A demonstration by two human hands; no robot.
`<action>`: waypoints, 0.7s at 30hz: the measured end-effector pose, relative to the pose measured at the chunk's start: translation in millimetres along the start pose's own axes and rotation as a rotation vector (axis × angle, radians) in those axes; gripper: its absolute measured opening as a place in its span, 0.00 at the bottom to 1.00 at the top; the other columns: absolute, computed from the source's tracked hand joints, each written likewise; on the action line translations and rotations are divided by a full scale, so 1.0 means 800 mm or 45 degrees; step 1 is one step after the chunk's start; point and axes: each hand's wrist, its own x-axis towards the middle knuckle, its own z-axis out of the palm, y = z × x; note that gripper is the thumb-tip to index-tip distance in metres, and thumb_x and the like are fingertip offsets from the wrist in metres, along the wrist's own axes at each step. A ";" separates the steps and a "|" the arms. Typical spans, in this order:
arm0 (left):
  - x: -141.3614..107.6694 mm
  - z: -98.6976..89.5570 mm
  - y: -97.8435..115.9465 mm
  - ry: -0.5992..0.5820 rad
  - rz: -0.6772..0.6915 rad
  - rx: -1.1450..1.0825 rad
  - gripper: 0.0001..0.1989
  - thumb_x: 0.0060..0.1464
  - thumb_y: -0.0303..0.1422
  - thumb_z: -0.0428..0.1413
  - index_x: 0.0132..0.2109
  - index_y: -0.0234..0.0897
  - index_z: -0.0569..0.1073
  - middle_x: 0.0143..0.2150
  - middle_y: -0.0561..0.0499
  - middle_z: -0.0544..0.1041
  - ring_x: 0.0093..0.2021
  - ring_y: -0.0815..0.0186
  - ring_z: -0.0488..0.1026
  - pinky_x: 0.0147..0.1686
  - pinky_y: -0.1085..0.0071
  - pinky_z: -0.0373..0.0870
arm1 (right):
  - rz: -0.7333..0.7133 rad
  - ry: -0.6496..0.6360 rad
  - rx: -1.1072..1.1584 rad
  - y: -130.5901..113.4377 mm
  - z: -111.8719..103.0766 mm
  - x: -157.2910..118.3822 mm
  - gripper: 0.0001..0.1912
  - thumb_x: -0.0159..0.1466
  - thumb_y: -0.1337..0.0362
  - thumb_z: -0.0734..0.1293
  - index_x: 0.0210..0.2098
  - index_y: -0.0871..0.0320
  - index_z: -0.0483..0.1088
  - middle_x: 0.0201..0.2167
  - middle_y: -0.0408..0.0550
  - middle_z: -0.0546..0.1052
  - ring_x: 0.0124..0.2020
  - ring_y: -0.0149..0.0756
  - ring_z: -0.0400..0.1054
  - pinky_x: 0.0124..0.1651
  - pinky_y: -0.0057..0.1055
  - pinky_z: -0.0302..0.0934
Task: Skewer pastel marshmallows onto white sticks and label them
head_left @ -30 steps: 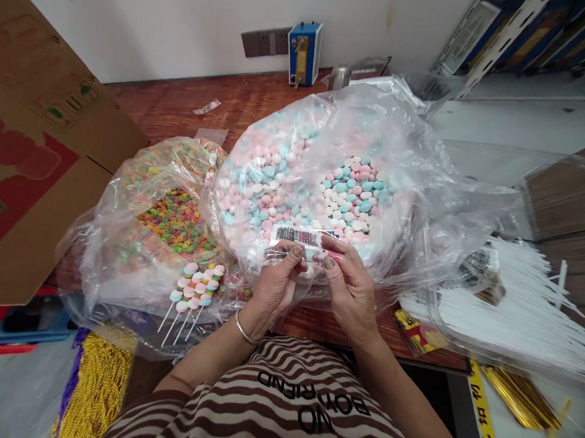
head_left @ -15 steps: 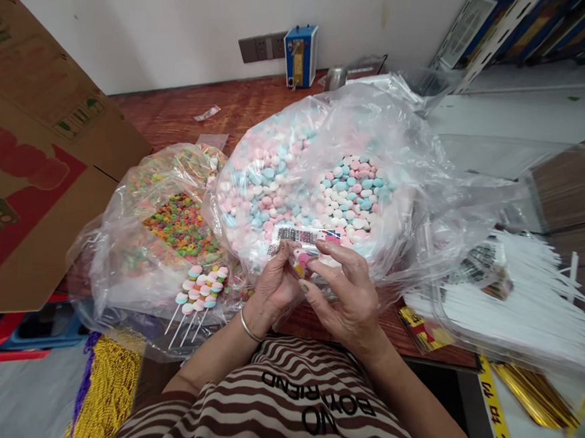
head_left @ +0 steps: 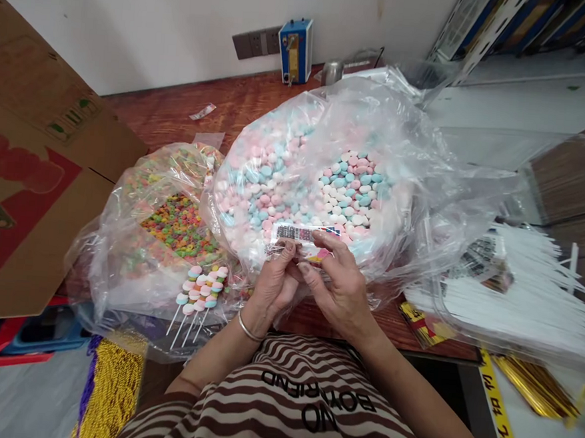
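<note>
A small printed plastic bag point(head_left: 294, 233), clear with white, pink and blue print, is held in front of my chest. My left hand point(head_left: 271, 289) pinches its near left part between thumb and fingers. My right hand point(head_left: 342, 286) is closed on the right side, with fingers over the print and the thumb beside the left thumb. Behind them lies a big clear bag of pink, blue and white candies point(head_left: 348, 189). Several skewers of marshmallow-like candies point(head_left: 200, 291) rest to the left, beside a clear bag of colourful ring-shaped pieces point(head_left: 182, 224).
A tall cardboard box point(head_left: 31, 147) stands on the left. On the right, a clear plastic tray holds many white sticks point(head_left: 527, 302). Gold twist ties point(head_left: 536, 386) lie lower right. A blue device point(head_left: 295, 51) stands by the wall on the wooden table point(head_left: 164, 113).
My right fingers have come down and closed in on the bag, which now looks flatter and more spread out. My left hand keeps its hold. The view has shifted slightly.
</note>
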 end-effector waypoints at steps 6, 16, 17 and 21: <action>-0.006 0.001 -0.005 -0.062 0.051 0.143 0.17 0.38 0.34 0.75 0.33 0.34 0.77 0.29 0.56 0.76 0.29 0.74 0.72 0.34 0.77 0.70 | 0.165 0.093 0.085 -0.003 0.001 0.002 0.06 0.68 0.65 0.66 0.41 0.54 0.76 0.56 0.56 0.76 0.58 0.48 0.71 0.60 0.52 0.66; -0.007 0.007 -0.002 0.012 -0.024 -0.057 0.14 0.44 0.29 0.72 0.33 0.36 0.74 0.29 0.57 0.76 0.29 0.75 0.73 0.33 0.77 0.70 | 0.131 0.061 0.157 0.000 0.002 -0.002 0.12 0.68 0.70 0.62 0.44 0.52 0.77 0.58 0.53 0.75 0.60 0.45 0.69 0.62 0.51 0.64; -0.007 0.008 -0.003 0.017 -0.044 -0.079 0.13 0.46 0.28 0.71 0.34 0.35 0.74 0.30 0.57 0.77 0.30 0.74 0.74 0.34 0.77 0.70 | 0.092 0.086 0.096 0.000 0.002 -0.003 0.12 0.67 0.70 0.63 0.43 0.52 0.77 0.58 0.53 0.75 0.60 0.46 0.69 0.63 0.53 0.63; -0.006 0.007 -0.007 -0.016 -0.109 -0.096 0.10 0.48 0.26 0.70 0.36 0.32 0.76 0.33 0.53 0.80 0.33 0.73 0.77 0.38 0.77 0.73 | -0.077 0.208 -0.169 -0.003 0.003 -0.002 0.09 0.63 0.71 0.66 0.39 0.52 0.75 0.58 0.54 0.76 0.60 0.50 0.68 0.63 0.58 0.58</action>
